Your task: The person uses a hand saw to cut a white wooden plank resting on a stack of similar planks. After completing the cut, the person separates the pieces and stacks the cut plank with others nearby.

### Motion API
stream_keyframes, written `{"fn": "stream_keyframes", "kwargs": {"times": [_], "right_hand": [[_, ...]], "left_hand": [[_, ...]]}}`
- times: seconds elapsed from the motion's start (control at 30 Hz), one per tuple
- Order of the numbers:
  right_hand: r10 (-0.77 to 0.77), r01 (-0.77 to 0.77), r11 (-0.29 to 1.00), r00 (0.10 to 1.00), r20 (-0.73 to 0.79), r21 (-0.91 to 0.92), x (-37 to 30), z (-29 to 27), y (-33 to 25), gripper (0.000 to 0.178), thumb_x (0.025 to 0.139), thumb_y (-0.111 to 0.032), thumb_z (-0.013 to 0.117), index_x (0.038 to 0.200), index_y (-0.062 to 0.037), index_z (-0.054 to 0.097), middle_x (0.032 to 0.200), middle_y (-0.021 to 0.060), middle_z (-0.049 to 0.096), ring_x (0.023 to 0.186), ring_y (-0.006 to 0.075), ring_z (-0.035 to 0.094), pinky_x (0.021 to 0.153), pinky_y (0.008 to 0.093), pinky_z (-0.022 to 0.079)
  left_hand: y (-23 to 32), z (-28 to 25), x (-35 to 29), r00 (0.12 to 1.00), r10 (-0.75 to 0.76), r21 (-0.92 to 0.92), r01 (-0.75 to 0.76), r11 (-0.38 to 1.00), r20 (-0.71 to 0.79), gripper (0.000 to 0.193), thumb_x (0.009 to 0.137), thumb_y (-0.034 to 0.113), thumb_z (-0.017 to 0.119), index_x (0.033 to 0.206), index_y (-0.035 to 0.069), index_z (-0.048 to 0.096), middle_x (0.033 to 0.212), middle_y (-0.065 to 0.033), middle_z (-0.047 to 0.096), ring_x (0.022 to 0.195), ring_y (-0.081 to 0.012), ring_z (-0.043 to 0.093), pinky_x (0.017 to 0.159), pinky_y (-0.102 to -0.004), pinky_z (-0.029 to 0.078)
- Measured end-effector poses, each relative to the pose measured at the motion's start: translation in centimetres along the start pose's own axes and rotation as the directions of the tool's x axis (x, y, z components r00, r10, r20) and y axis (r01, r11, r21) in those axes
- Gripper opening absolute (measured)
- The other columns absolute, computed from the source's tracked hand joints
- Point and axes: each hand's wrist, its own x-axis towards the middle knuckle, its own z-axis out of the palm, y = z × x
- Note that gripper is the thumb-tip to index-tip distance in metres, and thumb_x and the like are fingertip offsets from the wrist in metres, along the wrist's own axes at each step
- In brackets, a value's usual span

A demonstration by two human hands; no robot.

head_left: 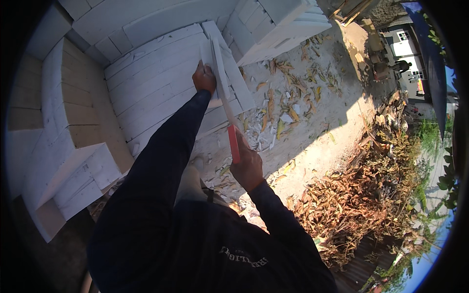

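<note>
Centre: saw handle (234, 145), red; saw blade (228, 112), dull greyish brown; upper left: stacked blocks (159, 73), white to bluish grey, ruled with thin dark joint lines; lower centre: shirt (200, 249), near-black with pale lettering (244, 257); centre right: ground (337, 134), grey in shade and cream in sun, speckled with yellow-brown leaves (280, 129); lower right: leaf heap (351, 205), mottled brown and tan; upper right: tarpaulin (435, 63), dark blue

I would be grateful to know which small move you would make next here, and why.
Probably one short, light stroke of the red-handled saw, with the left hand steadying the white block: the right hand grips the saw, its blade reaches away from the body to the block's right side, and the left hand is at the block's near end.
</note>
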Motion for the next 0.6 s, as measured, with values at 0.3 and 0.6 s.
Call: {"fn": "stream_keyframes", "kwargs": {"times": [0.3,0.6], "right_hand": [[0.269,-0.267,0.861,0.961,0.057,0.434,-3.1,-0.2,2.0,0.03,0.092,-0.009,0.063,0.119,0.0054,0.065,0.072,0.0125,0.061,0.065,0.0201,0.058,0.062,0.0343,0.047],[0.307,-0.265,0.826,0.952,-0.004,0.498,-10.0,-0.4,1.7,0.025,0.096,-0.009,0.064,0.116,0.005,0.067,0.073,0.0041,0.06,0.071,0.0064,0.05,0.061,0.0271,0.045]], "left_hand": [[-0.6,0.1,-0.1,1.0,0.025,0.019,-0.025,1.0,-0.003,0.039,0.1,0.017,0.053,0.127,-0.01,0.062,0.105,-0.033,0.069,0.095,-0.046,0.07,0.083,-0.0451,0.055],[-1.3,0.4,0.2,0.998,0.061,0.082,-0.061,0.995,-0.008,0.042,0.1,0.019,0.055,0.125,-0.014,0.063,0.093,-0.0334,0.07,0.085,-0.0433,0.072,0.078,-0.0427,0.055]]}}
